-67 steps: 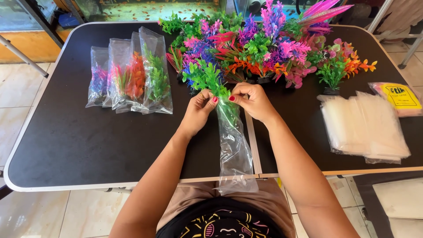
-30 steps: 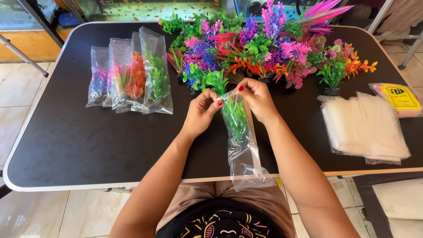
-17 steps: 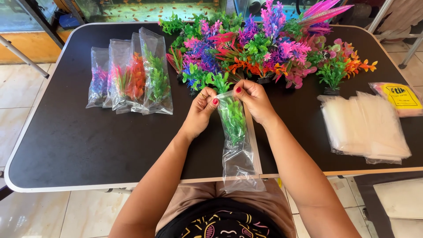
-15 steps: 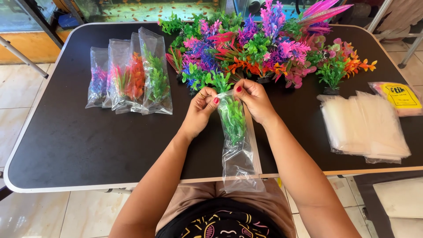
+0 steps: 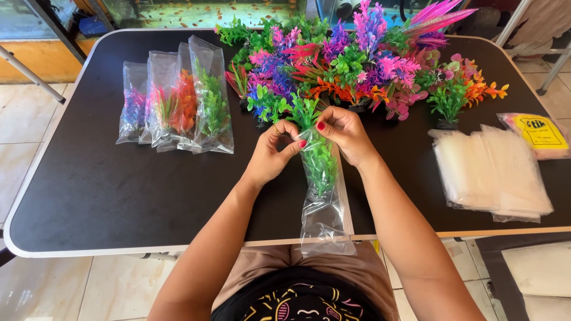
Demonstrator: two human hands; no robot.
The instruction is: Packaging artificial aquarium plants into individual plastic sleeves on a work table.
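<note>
Both my hands pinch the top of a long clear plastic bag at the table's middle. My left hand grips its left edge and my right hand its right edge. A green plastic plant sits inside the upper part of the bag, its top leaves sticking out between my fingers. The bag's lower end hangs over the front edge of the black table.
Several filled bags of plants lie at the left. A heap of loose colourful plastic plants fills the back. A stack of clear bags and a yellow-labelled packet lie at the right. An aquarium stands behind.
The green plant has slid down from above the bag into it. My hands have come closer together at the bag's mouth.
</note>
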